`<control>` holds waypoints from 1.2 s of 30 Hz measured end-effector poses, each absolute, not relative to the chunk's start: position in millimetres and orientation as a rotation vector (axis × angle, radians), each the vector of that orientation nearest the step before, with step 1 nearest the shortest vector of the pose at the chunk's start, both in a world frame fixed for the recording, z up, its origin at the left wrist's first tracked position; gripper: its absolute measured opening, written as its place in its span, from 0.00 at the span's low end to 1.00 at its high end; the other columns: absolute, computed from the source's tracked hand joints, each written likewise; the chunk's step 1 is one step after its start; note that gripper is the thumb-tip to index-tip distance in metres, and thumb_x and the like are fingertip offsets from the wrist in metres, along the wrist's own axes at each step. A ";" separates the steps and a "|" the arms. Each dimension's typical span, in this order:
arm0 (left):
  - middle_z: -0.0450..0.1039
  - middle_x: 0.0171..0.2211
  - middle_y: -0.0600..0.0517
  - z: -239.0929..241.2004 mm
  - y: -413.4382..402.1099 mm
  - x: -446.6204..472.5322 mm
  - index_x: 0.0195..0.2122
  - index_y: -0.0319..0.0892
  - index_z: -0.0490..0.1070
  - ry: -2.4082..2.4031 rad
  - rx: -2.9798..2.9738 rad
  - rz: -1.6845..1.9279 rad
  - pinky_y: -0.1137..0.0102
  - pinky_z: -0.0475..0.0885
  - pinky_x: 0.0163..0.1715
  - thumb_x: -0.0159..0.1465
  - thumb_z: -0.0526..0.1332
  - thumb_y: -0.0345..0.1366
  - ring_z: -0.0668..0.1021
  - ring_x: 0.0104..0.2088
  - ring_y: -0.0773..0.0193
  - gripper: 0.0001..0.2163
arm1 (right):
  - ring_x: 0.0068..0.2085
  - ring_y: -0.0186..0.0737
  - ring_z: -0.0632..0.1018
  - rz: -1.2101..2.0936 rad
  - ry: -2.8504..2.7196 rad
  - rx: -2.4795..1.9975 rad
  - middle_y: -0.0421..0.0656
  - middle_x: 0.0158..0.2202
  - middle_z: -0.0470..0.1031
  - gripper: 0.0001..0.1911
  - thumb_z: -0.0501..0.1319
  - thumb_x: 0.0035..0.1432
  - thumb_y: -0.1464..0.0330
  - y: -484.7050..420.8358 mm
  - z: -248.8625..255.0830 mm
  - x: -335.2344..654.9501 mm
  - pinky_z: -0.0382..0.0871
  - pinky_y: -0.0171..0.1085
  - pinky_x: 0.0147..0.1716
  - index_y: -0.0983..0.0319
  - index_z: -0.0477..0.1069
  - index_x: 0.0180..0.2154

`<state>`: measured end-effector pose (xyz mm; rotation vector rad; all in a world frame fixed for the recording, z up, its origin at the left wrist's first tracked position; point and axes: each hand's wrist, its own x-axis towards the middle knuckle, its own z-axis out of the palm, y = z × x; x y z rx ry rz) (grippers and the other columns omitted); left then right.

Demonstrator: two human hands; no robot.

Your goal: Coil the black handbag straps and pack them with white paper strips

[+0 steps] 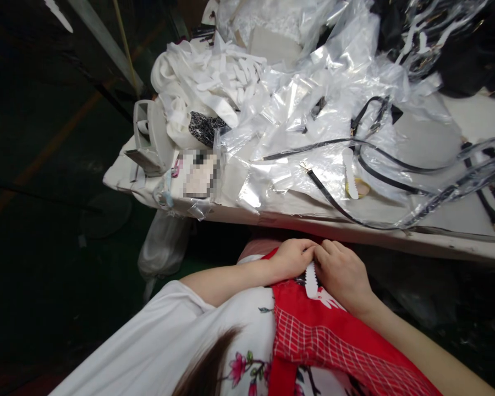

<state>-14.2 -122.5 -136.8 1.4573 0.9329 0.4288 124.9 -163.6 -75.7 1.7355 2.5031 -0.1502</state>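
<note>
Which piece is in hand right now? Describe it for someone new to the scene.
Below the near edge of the white table, over the red apron, the left hand and right hand meet. Between them stands a white strip with a saw-toothed edge; a similar strip lies on the table, but only this one is held.

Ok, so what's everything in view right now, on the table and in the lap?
table: one, white, upper half
plastic bags: many, clear, heaped over the table
loose strips: a pile, white, far left of the table
straps: several, black, among the bags on the right
dispenser: one, grey, table's left corner
table strip: one, white, scalloped, by the straps
apron: one, red check, on the lap
lap strip: one, white, scalloped, between both hands
left hand: closed on the lap strip
right hand: closed on it, knuckles touching the left
</note>
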 end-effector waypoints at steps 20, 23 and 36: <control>0.78 0.41 0.46 -122.1 -120.4 -16.7 0.42 0.36 0.77 0.872 1.317 0.455 0.71 0.71 0.42 0.65 0.54 0.40 0.79 0.40 0.61 0.16 | 0.30 0.39 0.74 -0.725 2.699 2.144 0.42 0.28 0.74 0.10 0.57 0.63 0.65 -186.3 -90.9 157.4 0.65 0.36 0.32 0.59 0.74 0.33; 0.79 0.39 0.46 -112.4 -117.3 -18.9 0.39 0.36 0.78 0.855 1.441 0.474 0.72 0.70 0.43 0.64 0.54 0.36 0.78 0.41 0.62 0.14 | 0.32 0.39 0.76 -1.208 2.415 2.475 0.42 0.30 0.76 0.11 0.60 0.61 0.60 -181.1 -89.2 162.2 0.69 0.34 0.33 0.59 0.75 0.31; 0.74 0.28 0.50 -103.6 -115.2 -13.4 0.30 0.36 0.76 0.767 1.563 0.521 0.75 0.66 0.33 0.62 0.61 0.39 0.72 0.29 0.68 0.11 | 0.28 0.40 0.75 -2.765 0.905 2.286 0.45 0.25 0.75 0.27 0.70 0.41 0.47 -153.2 -128.6 170.6 0.68 0.36 0.29 0.66 0.74 0.25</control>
